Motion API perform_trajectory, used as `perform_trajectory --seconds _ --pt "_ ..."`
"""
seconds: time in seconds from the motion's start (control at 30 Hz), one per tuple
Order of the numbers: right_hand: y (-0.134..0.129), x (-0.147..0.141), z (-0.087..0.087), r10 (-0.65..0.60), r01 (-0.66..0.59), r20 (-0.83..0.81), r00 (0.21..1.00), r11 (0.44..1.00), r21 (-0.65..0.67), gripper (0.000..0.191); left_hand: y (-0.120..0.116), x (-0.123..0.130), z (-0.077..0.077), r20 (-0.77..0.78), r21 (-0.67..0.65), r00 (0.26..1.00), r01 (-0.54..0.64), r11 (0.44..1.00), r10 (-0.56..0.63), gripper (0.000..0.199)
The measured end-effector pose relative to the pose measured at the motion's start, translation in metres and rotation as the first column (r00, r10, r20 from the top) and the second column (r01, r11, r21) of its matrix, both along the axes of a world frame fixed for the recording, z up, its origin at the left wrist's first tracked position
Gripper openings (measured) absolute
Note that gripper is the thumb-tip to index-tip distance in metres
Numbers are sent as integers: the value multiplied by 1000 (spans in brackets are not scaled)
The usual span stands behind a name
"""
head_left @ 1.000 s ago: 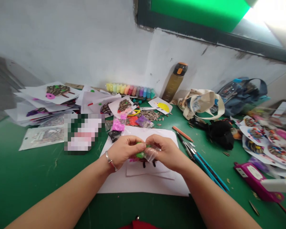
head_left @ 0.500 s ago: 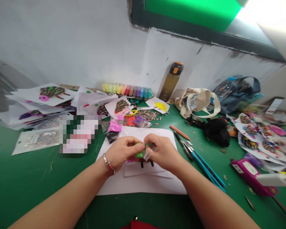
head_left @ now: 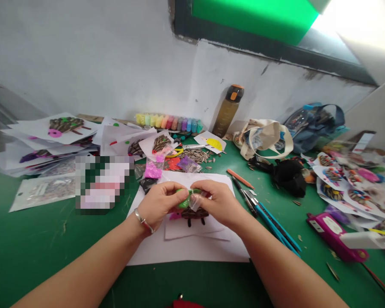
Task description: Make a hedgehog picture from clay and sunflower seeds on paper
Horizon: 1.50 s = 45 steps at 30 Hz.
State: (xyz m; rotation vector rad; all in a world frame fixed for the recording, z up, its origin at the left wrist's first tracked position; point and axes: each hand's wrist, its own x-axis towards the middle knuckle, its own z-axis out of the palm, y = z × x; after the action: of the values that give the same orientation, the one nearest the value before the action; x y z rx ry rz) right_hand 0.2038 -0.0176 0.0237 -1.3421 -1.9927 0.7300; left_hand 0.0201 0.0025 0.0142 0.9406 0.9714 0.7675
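Note:
Between my two hands is a small clear bag of green modelling clay (head_left: 183, 202). My left hand (head_left: 162, 203), with a silver bracelet at the wrist, pinches the bag's left side. On its right side, the fingers of my right hand (head_left: 216, 201) are closed on the clear plastic. Just below lies a paper card (head_left: 195, 233) bearing a hedgehog picture (head_left: 195, 214) of sunflower seeds with a pink face and black legs, partly covered by my hands. Larger white sheets (head_left: 147, 252) lie under the card.
Loose sunflower seeds (head_left: 197, 155) and clay bags (head_left: 153, 170) lie beyond the sheets. Blue-handled tools (head_left: 276, 224) and an orange stick (head_left: 240, 179) are at right, near a magenta glue gun (head_left: 335, 239). Stacked pictures (head_left: 67, 128) stand left; a bottle (head_left: 227, 111) leans against the wall.
My hands have drawn slightly apart, and more green and more of the hedgehog picture show between and below them. The whole view has shifted a little.

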Motion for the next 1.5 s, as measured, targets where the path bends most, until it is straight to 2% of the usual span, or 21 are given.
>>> perform_trajectory --seconds 0.1,0.47,0.57,0.63,0.7,0.77,0.83,0.97,1.1,1.17,1.2,1.27,1.33,1.4,1.5 --pt "0 -3 -2 -10 6 73 997 999 53 19 -1 1 1 -28 27 999 18 999 -18 34" --pt "2 -3 -2 -55 39 233 971 996 75 24 -2 3 3 -143 107 990 2 994 13 34" --pt "3 1 -1 -44 45 202 978 999 0 24 -2 1 3 -174 125 984 -4 992 25 32" --pt "3 5 0 -32 45 130 991 994 -101 25 -1 0 2 -190 138 982 5 990 22 31" --pt "1 9 0 14 -6 36 999 977 -211 24 0 0 1 -191 140 981 1 990 26 31" --pt "1 10 0 65 -72 -32 997 963 -261 18 1 -1 1 -171 123 984 -17 992 38 32" --pt "1 10 0 74 -75 -16 997 975 -208 13 2 -1 1 -156 107 987 -28 994 45 33" --pt "4 7 0 0 0 131 991 1000 -3 13 1 0 1 -168 112 985 -9 994 28 35" --pt "6 8 0 -21 17 149 989 1000 23 16 1 1 0 -175 106 984 -18 994 36 36" --pt "6 11 -1 -33 36 87 996 998 -44 18 1 0 0 -173 98 984 -34 995 50 36" --pt "6 12 -2 -45 48 26 999 991 -122 19 2 0 0 -171 94 983 -47 994 63 36" --pt "7 15 -3 -100 51 -140 985 947 -317 21 3 -2 1 -164 79 982 -80 994 92 37" --pt "8 18 -3 -185 28 -308 933 892 -451 21 6 -5 2 -160 62 979 -119 991 128 37" --pt "10 20 -2 -241 6 -428 871 877 -480 18 8 -7 3 -159 53 974 -157 986 163 38" --pt "14 24 -2 -296 -24 -560 774 870 -493 23 12 -10 1 -153 46 969 -189 981 194 41"
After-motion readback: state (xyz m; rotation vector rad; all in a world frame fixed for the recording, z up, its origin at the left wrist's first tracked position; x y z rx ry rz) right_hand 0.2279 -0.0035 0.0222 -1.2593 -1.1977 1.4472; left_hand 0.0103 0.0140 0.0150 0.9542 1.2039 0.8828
